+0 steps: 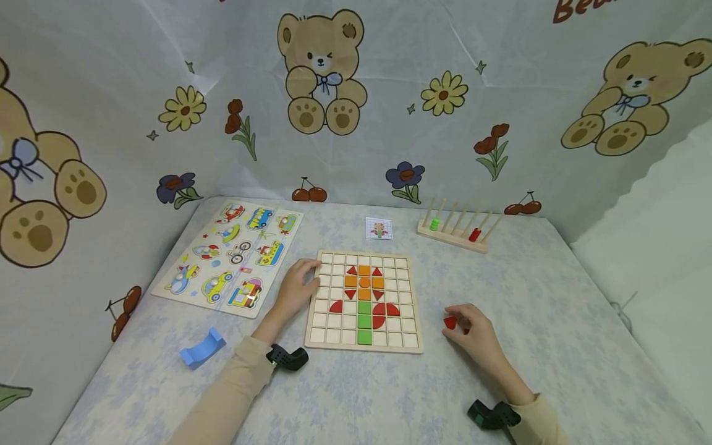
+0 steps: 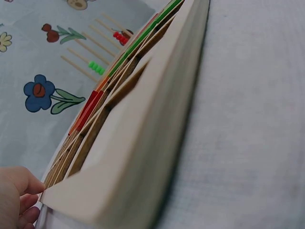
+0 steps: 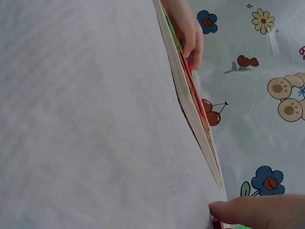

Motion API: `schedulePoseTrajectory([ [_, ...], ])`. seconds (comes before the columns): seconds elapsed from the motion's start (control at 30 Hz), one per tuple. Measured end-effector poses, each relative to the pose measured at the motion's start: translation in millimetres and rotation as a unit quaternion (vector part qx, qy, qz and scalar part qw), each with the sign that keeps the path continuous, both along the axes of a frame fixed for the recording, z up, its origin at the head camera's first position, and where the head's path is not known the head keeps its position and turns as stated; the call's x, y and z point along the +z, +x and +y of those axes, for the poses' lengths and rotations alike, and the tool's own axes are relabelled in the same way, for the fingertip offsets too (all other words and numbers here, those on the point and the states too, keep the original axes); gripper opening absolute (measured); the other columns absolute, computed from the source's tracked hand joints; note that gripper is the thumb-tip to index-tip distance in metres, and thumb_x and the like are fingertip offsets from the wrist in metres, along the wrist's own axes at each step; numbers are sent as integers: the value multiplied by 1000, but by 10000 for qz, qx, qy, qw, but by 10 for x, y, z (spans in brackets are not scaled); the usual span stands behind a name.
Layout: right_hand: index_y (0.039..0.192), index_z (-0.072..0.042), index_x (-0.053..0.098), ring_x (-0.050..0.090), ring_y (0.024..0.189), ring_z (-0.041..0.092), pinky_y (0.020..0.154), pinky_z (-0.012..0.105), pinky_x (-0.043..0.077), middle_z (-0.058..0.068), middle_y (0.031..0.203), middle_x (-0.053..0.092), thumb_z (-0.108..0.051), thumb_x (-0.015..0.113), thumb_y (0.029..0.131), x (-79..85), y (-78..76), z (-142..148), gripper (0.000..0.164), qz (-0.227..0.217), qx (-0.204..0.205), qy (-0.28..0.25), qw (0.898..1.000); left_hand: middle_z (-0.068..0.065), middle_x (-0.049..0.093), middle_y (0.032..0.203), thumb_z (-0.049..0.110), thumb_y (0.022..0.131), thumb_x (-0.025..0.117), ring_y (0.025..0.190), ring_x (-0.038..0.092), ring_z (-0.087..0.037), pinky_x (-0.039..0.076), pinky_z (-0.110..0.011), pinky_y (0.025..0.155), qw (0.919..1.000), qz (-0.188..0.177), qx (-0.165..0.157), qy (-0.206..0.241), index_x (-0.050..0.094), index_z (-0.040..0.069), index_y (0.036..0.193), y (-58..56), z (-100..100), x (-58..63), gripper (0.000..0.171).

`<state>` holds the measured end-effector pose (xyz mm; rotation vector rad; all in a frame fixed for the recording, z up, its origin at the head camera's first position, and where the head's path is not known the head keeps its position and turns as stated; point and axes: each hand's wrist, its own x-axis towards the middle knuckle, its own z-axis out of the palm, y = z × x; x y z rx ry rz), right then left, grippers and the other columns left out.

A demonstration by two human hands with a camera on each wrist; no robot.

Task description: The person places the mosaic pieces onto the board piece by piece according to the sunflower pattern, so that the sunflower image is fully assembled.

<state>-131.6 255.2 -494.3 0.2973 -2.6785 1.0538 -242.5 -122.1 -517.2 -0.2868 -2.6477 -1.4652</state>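
Note:
A square wooden grid board point(image 1: 416, 337) lies in the middle of the table, with orange squares, green squares, red triangles and red quarter-circle pieces in some cells. My left hand point(image 1: 297, 286) holds the board's left edge, its thumb and fingertips at the rim. To the right of the board, low over the tabletop, my right hand point(image 1: 477, 337) pinches a small red piece point(image 1: 450, 322) between thumb and fingers. Another bit of red shows under the fingers. In the right wrist view the thumb point(image 3: 248, 211) covers most of the red piece point(image 3: 218, 223).
Behind the board lies a small pattern card point(image 1: 379, 228). A wooden peg rack point(image 1: 453, 235) with green and red beads stands back right. A vehicle picture puzzle point(image 1: 222, 264) lies to the left, and a blue curved block point(image 1: 203, 349) sits near my left forearm.

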Motion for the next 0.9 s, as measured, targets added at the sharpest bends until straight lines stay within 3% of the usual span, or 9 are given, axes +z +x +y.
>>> schedulePoseTrajectory([
  [0.3,111,2,65,62,82,23,68,22,54,13,95,69,7,71,76,22,-92,-72,36,-431,-204,-3,9989,-8,57,126,11,88,60,129,49,-26,35,-43,113,10000,4,-16,-6,61,8,125,5,-28,1,36],
  [0.63,114,1,64,57,75,18,60,20,46,13,96,69,4,73,75,59,-275,-283,40,-599,248,228,9976,-7,56,129,10,87,61,131,47,-26,33,-44,115,9998,-184,-7,14,60,10,126,20,18,33,38],
  [0.77,114,2,64,59,80,21,65,25,49,13,98,68,4,72,76,151,-340,-453,38,-623,275,81,9976,-8,56,128,10,87,61,130,47,-26,34,-43,115,9999,-159,9,27,61,10,125,16,13,30,38],
  [0.9,113,2,64,62,87,25,72,32,53,15,101,68,4,70,78,272,-420,-782,36,-618,634,-178,9959,-8,56,128,10,87,61,130,47,-26,34,-44,114,9999,-123,36,9,61,9,125,9,8,14,38],
])
